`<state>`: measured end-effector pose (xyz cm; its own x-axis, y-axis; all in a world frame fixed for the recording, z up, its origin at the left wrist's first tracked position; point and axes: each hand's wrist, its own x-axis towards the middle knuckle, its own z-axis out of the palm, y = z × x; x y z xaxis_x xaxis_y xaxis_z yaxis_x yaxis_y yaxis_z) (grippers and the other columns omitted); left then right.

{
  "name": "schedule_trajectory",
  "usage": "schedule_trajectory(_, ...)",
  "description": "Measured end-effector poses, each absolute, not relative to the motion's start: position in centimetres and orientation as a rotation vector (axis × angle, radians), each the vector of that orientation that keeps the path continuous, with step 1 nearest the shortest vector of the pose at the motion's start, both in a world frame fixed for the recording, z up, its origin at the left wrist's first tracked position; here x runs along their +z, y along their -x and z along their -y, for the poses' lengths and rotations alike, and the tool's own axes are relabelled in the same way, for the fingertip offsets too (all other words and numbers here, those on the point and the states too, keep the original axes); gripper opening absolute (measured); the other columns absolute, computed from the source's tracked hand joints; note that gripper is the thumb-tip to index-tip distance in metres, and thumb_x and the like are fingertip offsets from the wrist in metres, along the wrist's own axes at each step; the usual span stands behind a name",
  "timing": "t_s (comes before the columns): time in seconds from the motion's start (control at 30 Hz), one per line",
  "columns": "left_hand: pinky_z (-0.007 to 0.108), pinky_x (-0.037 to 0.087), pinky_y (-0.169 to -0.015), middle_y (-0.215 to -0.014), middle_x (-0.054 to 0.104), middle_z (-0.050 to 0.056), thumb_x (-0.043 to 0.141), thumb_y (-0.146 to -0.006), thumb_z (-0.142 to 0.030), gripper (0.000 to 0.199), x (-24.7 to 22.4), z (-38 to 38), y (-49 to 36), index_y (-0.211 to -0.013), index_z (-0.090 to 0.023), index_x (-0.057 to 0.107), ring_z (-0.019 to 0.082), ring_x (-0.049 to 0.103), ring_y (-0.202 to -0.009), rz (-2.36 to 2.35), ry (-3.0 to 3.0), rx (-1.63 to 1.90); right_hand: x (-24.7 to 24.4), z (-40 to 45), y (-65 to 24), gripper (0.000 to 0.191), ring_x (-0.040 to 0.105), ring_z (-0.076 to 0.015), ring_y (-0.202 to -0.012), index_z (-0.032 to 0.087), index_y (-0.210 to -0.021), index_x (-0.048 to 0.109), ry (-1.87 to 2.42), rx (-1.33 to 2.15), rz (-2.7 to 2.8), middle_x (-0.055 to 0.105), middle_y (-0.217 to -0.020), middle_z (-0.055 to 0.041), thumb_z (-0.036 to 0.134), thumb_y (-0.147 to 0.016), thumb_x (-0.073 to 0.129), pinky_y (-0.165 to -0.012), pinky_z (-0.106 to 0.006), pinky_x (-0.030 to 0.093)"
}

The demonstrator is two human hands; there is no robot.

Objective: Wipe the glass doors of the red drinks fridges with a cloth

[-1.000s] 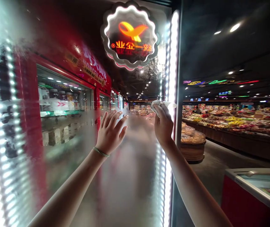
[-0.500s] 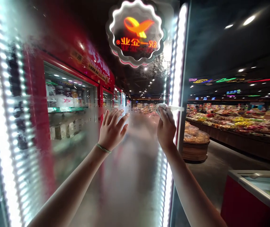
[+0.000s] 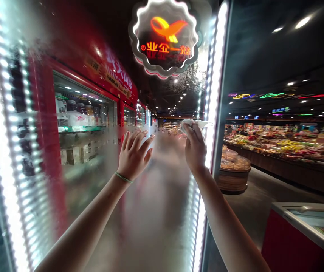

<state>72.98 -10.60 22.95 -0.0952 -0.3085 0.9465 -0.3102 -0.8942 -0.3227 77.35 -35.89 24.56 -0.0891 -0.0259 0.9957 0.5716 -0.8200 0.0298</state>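
Observation:
A tall glass door [image 3: 153, 211] stands before me, fogged over its lower part and clearer above. Against the fogged glass lies my left hand [image 3: 135, 155], fingers spread, holding nothing; a thin green band circles its wrist. My right hand [image 3: 196, 145] grips a crumpled white cloth [image 3: 186, 124] near the door's right side, its fingers bent over it. The cloth is pressed to the glass around the upper border of the fog, and one end trails right toward the light strip. Part of the cloth is hidden behind the fingers.
Bright LED strips [image 3: 218, 68] run down both door edges. A scalloped lit sign [image 3: 166, 37] sits at the top. Red drink coolers [image 3: 93, 68] show through the glass. To the right are a round wooden display [image 3: 234, 179], a long produce stand [image 3: 286, 166] and a red chest freezer [image 3: 286, 234].
My right hand has moved a little left and up with the cloth, whose loose end now trails behind it. My left hand stays in place on the glass.

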Motion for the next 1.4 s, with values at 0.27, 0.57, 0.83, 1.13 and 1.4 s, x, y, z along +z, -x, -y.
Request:
schedule_trajectory(0.27,0.056,0.038,-0.128,-0.142,0.067,0.012,0.063,-0.1,-0.026,0.044,22.4,10.1,-73.0,-0.143,-0.024,0.063,0.032,0.058,-0.142,0.702,-2.14,2.2,24.7,35.2,-77.3,0.052,0.058,-0.0235,-0.147,0.036,-0.15,0.063,1.811,-1.935,0.659,0.064,-0.155,-0.0029,0.012,-0.108,0.041,-0.122,-0.046,0.053)
schedule_trajectory(0.57,0.057,0.038,-0.128,-0.141,0.067,0.013,0.063,-0.1,-0.028,0.044,22.2,9.0,-72.9,-0.144,-0.024,0.063,0.032,0.059,-0.14,0.674,-2.15,2.202,24.8,33.4,-77.8,0.05,0.058,-0.023,-0.147,0.034,-0.148,0.065,1.759,-1.948,0.708,0.066,-0.153,-0.0041,0.014,-0.109,0.042,-0.123,-0.047,0.053)
schedule_trajectory(0.83,0.057,0.038,-0.128,-0.142,0.067,0.011,0.062,-0.1,-0.027,0.044,22.1,8.8,-72.8,-0.144,-0.026,0.063,0.031,0.059,-0.141,0.667,-2.177,2.194,24.7,32.4,-77.8,0.05,0.06,-0.025,-0.143,0.033,-0.15,0.063,1.758,-2.057,0.633,0.07,-0.146,-0.0061,0.014,-0.109,0.041,-0.126,-0.055,0.047)
schedule_trajectory(1.13,0.057,0.035,-0.13,-0.142,0.067,0.012,0.063,-0.1,-0.028,0.044,22.3,7.6,-72.7,-0.144,-0.027,0.063,0.031,0.058,-0.141,0.642,-2.167,2.183,25.7,30.2,-77.3,0.051,0.06,-0.0252,-0.126,0.038,-0.148,0.063,1.744,-2.116,0.687,0.071,-0.133,-0.007,0.013,-0.107,0.048,-0.112,-0.043,0.054)
schedule_trajectory(1.4,0.057,0.034,-0.13,-0.144,0.066,0.011,0.064,-0.099,-0.029,0.047,21.9,5.9,-72.6,-0.146,-0.031,0.063,0.031,0.057,-0.143,0.617,-2.144,2.154,26.4,27.9,-76.6,0.052,0.059,-0.027,-0.115,0.04,-0.143,0.066,1.839,-2.013,0.578,0.064,-0.127,-0.0091,0.012,-0.104,0.049,-0.106,-0.045,0.054)
